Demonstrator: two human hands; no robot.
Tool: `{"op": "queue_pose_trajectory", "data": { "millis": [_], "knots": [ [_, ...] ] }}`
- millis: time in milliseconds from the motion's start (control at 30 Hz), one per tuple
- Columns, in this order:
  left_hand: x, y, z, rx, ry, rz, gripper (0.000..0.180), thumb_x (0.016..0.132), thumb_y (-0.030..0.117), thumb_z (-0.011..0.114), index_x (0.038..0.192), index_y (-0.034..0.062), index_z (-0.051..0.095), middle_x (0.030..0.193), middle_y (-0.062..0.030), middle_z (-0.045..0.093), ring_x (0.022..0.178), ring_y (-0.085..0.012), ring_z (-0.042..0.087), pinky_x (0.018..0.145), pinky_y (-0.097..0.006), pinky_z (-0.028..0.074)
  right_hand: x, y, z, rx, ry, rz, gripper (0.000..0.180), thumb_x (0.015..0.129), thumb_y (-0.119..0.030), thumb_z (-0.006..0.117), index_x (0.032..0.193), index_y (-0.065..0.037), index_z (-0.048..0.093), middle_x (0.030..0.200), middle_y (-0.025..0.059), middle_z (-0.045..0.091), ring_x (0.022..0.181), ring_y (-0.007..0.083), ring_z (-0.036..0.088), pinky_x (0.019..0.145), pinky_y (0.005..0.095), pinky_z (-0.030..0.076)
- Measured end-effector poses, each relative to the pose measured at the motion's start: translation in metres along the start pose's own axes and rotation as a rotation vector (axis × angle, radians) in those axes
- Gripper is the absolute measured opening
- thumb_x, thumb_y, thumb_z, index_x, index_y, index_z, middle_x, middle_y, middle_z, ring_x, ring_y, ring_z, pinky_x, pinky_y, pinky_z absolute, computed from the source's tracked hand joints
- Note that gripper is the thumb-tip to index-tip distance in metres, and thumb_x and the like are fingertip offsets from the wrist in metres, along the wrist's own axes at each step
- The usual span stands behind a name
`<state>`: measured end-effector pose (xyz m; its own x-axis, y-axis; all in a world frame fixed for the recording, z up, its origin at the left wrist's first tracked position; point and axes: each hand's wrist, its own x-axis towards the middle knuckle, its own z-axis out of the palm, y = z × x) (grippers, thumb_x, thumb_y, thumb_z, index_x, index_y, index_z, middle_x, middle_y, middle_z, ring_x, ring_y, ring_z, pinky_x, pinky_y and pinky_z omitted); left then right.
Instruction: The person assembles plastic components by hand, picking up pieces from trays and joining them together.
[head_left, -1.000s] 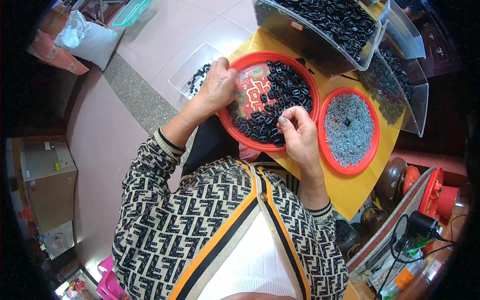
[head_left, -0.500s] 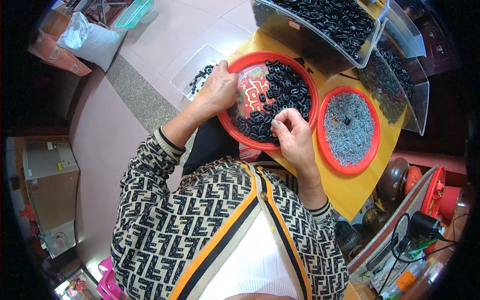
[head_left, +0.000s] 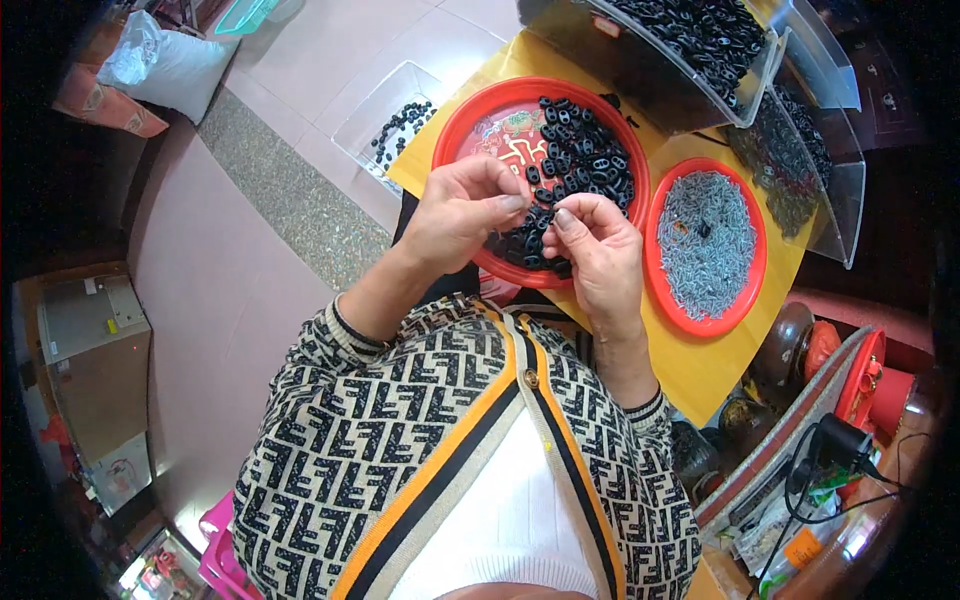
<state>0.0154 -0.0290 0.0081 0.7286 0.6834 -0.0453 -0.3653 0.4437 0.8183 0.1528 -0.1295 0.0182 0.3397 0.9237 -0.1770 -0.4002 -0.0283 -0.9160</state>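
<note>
Over the round red tray [head_left: 442, 133], my two hands are close together with a small gap between their fingertips. My left hand [head_left: 460, 212] is closed in a pinch, thumb against the fingers. My right hand [head_left: 598, 250] is pinched too, its thumb and forefinger over the black pieces. Whatever is in either pinch is too small or hidden to make out. Many small black oval pieces with two holes [head_left: 575, 150] lie in the tray, mostly at its right and near side. A red and gold pattern shows on its bare floor.
An oval red tray of small silvery pins or screws [head_left: 705, 250] lies right on yellow board [head_left: 690, 380]. Beyond are clear bins of black parts [head_left: 690, 50]. A clear box with tiny black pieces [head_left: 375, 100] is left. A black adapter with cable [head_left: 845, 440] lies right.
My left hand has left the clear box and the tray's left rim, coming right to beside my right hand. My right hand has stayed over the black pieces. The view has shifted a little.
</note>
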Motion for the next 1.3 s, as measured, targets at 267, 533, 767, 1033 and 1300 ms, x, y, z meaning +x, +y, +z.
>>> {"op": "queue_pose_trajectory", "data": {
  "millis": [267, 533, 767, 1033, 1300],
  "knots": [
    [-0.006, -0.013, 0.003, -0.373, -0.007, -0.091, 0.010, 0.080, 0.001, 0.056, 0.090, -0.0009, 0.056, 0.080, -0.0070, 0.058, 0.070, -0.0147, 0.057, 0.067, -0.025, 0.048, -0.011, -0.008, 0.026, -0.139, 0.065, -0.110, 0.011, 0.083, -0.002, 0.055, 0.094, 0.000, 0.054, 0.081, 0.0029, 0.059, 0.070, 0.0067, 0.056, 0.060, 0.0181, 0.047],
    [-0.010, -0.013, 0.001, -0.379, -0.044, -0.114, 0.009, 0.082, 0.005, 0.056, 0.088, -0.0013, 0.056, 0.080, -0.0082, 0.058, 0.071, -0.0160, 0.058, 0.068, -0.026, 0.048, -0.013, -0.008, 0.034, -0.214, 0.089, -0.156, 0.009, 0.081, 0.001, 0.055, 0.090, 0.001, 0.052, 0.079, 0.0020, 0.058, 0.070, 0.0057, 0.055, 0.060, 0.0171, 0.046],
    [-0.012, -0.012, 0.002, -0.385, -0.027, -0.104, 0.009, 0.083, 0.006, 0.055, 0.088, -0.0017, 0.056, 0.079, -0.0082, 0.058, 0.070, -0.0161, 0.058, 0.066, -0.027, 0.049, -0.012, -0.004, 0.036, -0.250, 0.084, -0.168, 0.009, 0.080, 0.003, 0.055, 0.089, 0.001, 0.052, 0.078, 0.0019, 0.058, 0.071, 0.0052, 0.055, 0.062, 0.0170, 0.045],
    [-0.014, -0.013, 0.000, -0.307, -0.039, -0.074, 0.009, 0.082, 0.006, 0.057, 0.087, -0.0011, 0.056, 0.081, -0.0053, 0.057, 0.072, -0.0129, 0.055, 0.068, -0.025, 0.046, -0.010, 0.003, 0.033, -0.387, 0.110, -0.203, 0.009, 0.080, 0.002, 0.057, 0.089, 0.000, 0.054, 0.076, 0.0013, 0.056, 0.065, 0.0060, 0.056, 0.058, 0.0180, 0.048],
    [-0.015, -0.014, 0.005, -0.157, 0.029, -0.003, 0.005, 0.081, 0.002, 0.056, 0.080, -0.0025, 0.057, 0.074, -0.0052, 0.058, 0.066, -0.0116, 0.057, 0.063, -0.023, 0.049, -0.010, 0.013, 0.022, -0.591, 0.109, -0.303, 0.006, 0.079, 0.002, 0.058, 0.085, 0.001, 0.056, 0.075, 0.0021, 0.058, 0.064, 0.0057, 0.056, 0.057, 0.0177, 0.048]
  ]
}}
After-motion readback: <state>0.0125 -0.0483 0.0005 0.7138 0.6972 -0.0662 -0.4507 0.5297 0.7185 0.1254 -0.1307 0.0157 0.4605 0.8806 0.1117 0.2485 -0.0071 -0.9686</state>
